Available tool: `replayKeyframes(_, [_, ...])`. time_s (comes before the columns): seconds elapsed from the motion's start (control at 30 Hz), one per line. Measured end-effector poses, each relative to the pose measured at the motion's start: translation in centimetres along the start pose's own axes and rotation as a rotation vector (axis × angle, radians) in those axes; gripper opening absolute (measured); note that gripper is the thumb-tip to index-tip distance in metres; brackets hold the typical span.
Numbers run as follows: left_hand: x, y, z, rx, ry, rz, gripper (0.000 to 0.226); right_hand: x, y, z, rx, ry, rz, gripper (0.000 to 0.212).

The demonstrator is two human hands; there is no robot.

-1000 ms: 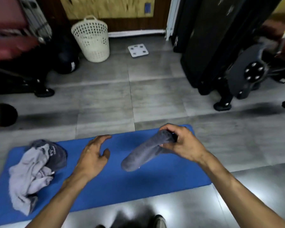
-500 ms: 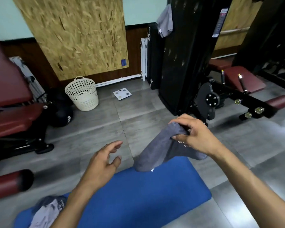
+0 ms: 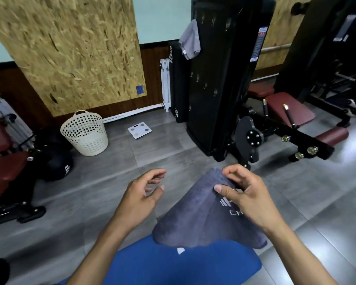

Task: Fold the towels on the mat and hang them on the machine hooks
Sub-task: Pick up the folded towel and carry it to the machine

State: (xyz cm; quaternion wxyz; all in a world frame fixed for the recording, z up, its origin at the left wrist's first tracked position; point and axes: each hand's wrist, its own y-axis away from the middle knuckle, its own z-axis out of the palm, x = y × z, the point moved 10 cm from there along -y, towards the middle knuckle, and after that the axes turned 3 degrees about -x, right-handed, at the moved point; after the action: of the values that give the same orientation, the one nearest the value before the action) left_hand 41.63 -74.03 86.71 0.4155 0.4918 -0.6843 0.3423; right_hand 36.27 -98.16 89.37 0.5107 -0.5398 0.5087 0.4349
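Since half a second ago, the folded grey towel (image 3: 206,214) has been spread wider beneath the right hand (image 3: 247,199), and the left hand (image 3: 141,195) has been brought nearer to it. Far left of the left fingers, a dark red padded bench (image 3: 2,161) and a black ball (image 3: 57,161) are seen on the grey floor (image 3: 103,194). Beyond those fingers, a white perforated basket (image 3: 85,133) and a white scale (image 3: 139,130) are set near the wall. The left fingers (image 3: 152,177) are held loosely curled and slightly spread, gripping nothing, just apart from the towel's left edge. The towel is pinched at its upper fold between the right thumb and the curled right fingers (image 3: 232,173); it hangs down in a fan shape, its lower edge above the blue mat (image 3: 173,266) that lies below both hands. White lettering on the towel is partly covered by the right hand. Well beyond the right fingers, the black machine (image 3: 220,79) stands upright with small hooks (image 3: 215,92) on its face, and a second grey towel (image 3: 190,41) is hung near its top left. To the right of the fingers, a dark red seat (image 3: 290,109) is seen.
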Motion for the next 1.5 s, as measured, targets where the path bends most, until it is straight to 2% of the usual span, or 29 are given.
replayKeyframes(0.13, [-1.2, -7.4, 0.9, 0.020, 0.061, -0.026, 0.033, 1.1, -6.5, -2.6, 0.057, -0.031, -0.007, 0.024])
replayKeyframes(0.4, [-3.8, -22.9, 1.9, 0.015, 0.090, -0.058, 0.045, 2.7, -22.4, -4.5, -0.015, 0.021, -0.043, 0.027])
replayKeyframes(0.6, [-6.5, -39.3, 0.2, -0.012, 0.123, -0.066, 0.028, 4.9, -37.9, -4.8, 0.007, -0.022, -0.050, 0.018])
replayKeyframes(0.8, [-8.8, -57.6, -3.6, -0.068, 0.096, -0.057, 0.029, 8.1, -53.6, -4.1, 0.040, -0.065, 0.012, 0.017])
replayKeyframes(0.93, [-7.2, -68.3, -4.9, -0.146, 0.059, -0.010, 0.027, 8.8, -62.1, -4.5, 0.104, -0.045, 0.023, 0.015])
replayKeyframes(1.17, [-2.7, -84.0, -4.0, -0.260, 0.031, 0.119, 0.023, 7.9, -77.8, -8.3, 0.225, 0.064, -0.076, 0.020])
replayKeyframes(1.33, [0.1, -94.4, -1.5, -0.454, 0.073, 0.193, 0.022, 8.7, -89.1, -11.9, 0.266, 0.105, -0.126, 0.021])
replayKeyframes(1.5, [-0.1, -105.6, -0.9, -0.391, 0.029, 0.180, 0.027, 9.1, -100.1, -14.8, 0.233, 0.110, -0.202, 0.022])
